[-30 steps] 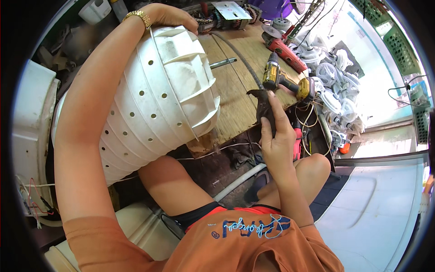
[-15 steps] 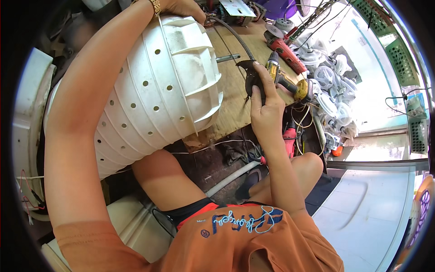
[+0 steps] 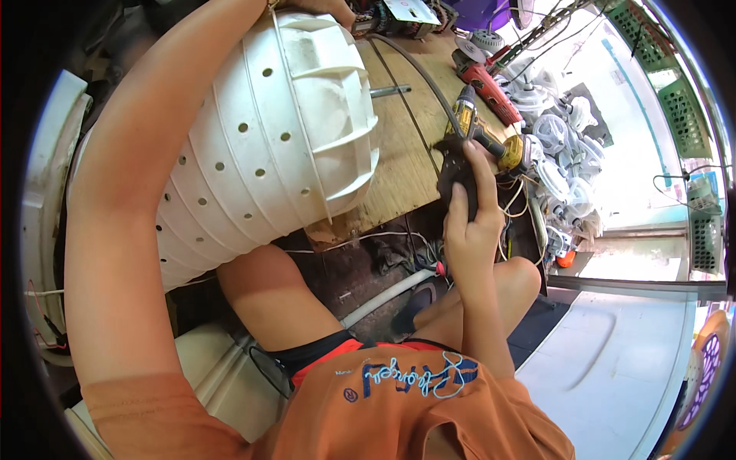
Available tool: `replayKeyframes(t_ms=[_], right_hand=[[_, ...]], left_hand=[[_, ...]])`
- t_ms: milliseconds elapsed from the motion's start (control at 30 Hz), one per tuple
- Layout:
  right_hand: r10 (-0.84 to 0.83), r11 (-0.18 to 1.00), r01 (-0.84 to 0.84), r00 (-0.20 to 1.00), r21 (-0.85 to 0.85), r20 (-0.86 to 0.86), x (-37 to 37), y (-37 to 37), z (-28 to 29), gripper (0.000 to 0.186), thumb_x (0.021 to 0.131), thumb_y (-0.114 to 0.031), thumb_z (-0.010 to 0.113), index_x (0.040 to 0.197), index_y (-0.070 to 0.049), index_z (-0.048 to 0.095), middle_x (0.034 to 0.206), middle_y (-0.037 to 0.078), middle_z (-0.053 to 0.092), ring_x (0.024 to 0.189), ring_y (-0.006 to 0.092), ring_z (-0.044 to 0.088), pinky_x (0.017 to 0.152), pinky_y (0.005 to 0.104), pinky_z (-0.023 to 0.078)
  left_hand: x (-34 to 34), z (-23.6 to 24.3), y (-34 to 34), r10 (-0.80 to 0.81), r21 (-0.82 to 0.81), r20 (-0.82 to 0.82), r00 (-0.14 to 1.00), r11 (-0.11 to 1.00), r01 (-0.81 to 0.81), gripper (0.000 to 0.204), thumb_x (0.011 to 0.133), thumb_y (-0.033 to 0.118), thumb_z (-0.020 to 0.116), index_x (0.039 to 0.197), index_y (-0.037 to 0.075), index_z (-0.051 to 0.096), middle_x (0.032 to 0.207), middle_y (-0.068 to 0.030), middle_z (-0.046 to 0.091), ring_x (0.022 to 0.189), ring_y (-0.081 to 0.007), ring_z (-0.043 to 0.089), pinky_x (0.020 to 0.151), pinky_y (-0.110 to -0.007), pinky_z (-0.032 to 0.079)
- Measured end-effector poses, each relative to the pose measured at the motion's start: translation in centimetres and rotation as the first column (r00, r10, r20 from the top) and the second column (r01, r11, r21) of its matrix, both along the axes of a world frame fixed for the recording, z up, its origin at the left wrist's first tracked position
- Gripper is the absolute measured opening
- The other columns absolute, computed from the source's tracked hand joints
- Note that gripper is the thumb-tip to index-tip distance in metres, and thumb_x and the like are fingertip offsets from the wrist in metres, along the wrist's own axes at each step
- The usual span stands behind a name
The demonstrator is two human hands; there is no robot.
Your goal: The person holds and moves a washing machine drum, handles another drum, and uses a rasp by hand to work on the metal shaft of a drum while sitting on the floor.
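Note:
A white perforated washing machine drum [image 3: 253,153] lies on its side, its ribbed end facing right with a metal shaft [image 3: 391,90] sticking out. My left arm reaches over the drum, and my left hand [image 3: 318,6] is at its far upper edge, fingers bent over it and partly cut off by the picture's top. My right hand [image 3: 474,207] grips a dark, flat, jagged-edged piece [image 3: 454,170] between thumb and fingers, apart from the drum. What that piece is I cannot make out. A grey cable [image 3: 429,77] runs down to it or behind it.
A wooden board [image 3: 406,165] carries a yellow-and-black cordless drill [image 3: 483,130] and a red angle grinder [image 3: 491,92]. Bagged white round parts [image 3: 563,146] are piled at the right. A pale pipe [image 3: 383,303] and wires lie on the floor near my legs.
My right hand has moved down and slightly right with the dark piece, away from the drum's shaft. The cable now hangs lower. My left arm stays around the drum.

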State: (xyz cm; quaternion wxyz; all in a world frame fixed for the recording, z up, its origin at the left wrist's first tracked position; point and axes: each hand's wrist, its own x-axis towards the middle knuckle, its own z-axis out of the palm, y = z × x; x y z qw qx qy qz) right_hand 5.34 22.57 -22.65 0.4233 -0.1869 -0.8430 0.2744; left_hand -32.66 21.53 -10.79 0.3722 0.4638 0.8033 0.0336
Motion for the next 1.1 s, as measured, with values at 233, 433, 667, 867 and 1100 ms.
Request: replayKeyframes(t_ms=[233,433,667,867,1100], right_hand=[[0.032,0.998,-0.031,0.999,-0.058,0.016,-2.2,1.1,0.7,0.051,0.093,0.005,0.055,0.143,-0.009,0.056,0.134,0.021,0.065,0.123,0.034,0.065,0.102,0.0365,0.049],[0.021,0.996,-0.017,0.998,-0.092,0.052,-1.8,0.1,1.9,0.051,0.095,0.003,0.055,0.144,-0.012,0.056,0.134,0.02,0.065,0.12,0.0341,0.066,0.099,0.0393,0.05],[0.01,0.994,-0.007,0.999,-0.106,0.032,0.3,-0.1,1.0,0.053,0.094,0.007,0.052,0.143,-0.009,0.057,0.134,0.018,0.067,0.126,0.0261,0.065,0.104,0.0352,0.048],[0.029,0.999,-0.028,0.999,-0.033,0.025,-4.5,2.5,1.3,0.048,0.096,-0.001,0.057,0.143,-0.011,0.057,0.131,0.023,0.065,0.117,0.0375,0.066,0.097,0.0404,0.05],[0.012,0.998,-0.007,0.997,-0.061,0.076,-0.6,0.9,1.9,0.048,0.095,0.002,0.054,0.142,-0.008,0.057,0.134,0.021,0.065,0.124,0.0327,0.065,0.104,0.0378,0.048]], left_hand=[[-1.9,0.0,1.4,-0.061,-0.035,0.006,0.998,0.998,0.061,0.041,0.095,0.043,0.06,0.118,0.012,0.072,0.116,0.0001,0.067,0.101,-0.0152,0.058,0.092,-0.039,0.046],[-2.4,-0.3,0.5,-0.15,-0.023,-0.016,0.989,0.989,0.149,0.036,0.093,0.036,0.059,0.117,0.013,0.072,0.115,0.0003,0.068,0.1,-0.0161,0.058,0.092,-0.04,0.047],[0.1,0.5,0.4,-0.033,0.008,-0.046,0.998,0.999,0.034,0.035,0.091,0.039,0.062,0.111,0.012,0.074,0.11,0.001,0.07,0.094,-0.0164,0.061,0.086,-0.04,0.048],[0.4,0.9,1.5,-0.021,-0.031,-0.009,1.0,0.999,0.021,0.034,0.09,0.039,0.062,0.108,0.013,0.074,0.103,0.0013,0.07,0.088,-0.0145,0.062,0.082,-0.039,0.049],[1.3,1.0,0.5,0.018,-0.063,-0.097,0.995,0.998,-0.024,0.041,0.092,0.041,0.062,0.117,0.011,0.072,0.116,-0.0014,0.069,0.1,-0.0169,0.06,0.09,-0.039,0.048]])
